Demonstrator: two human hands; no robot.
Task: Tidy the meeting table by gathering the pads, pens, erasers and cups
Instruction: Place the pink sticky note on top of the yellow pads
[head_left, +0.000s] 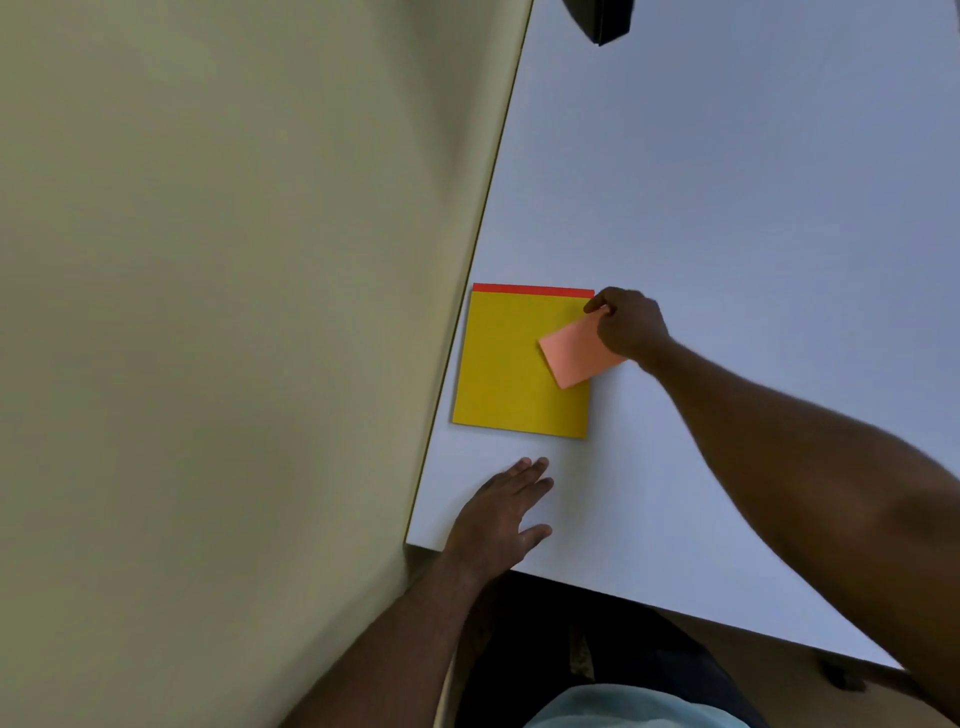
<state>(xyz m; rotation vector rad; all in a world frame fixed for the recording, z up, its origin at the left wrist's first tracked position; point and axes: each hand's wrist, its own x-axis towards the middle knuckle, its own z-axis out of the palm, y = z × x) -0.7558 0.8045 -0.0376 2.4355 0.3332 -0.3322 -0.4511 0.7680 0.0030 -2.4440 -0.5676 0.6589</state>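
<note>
Two pads on white table, beside pale wall: large yellow pad with red top strip, lying flat near table corner; small pink pad tilted over its right edge. Right hand pinching pink pad by upper corner, probably stacking for tidy gathering. Left hand flat, fingers straight, resting on table just below yellow pad, likely bracing. Dark object at far edge, unidentifiable.
</note>
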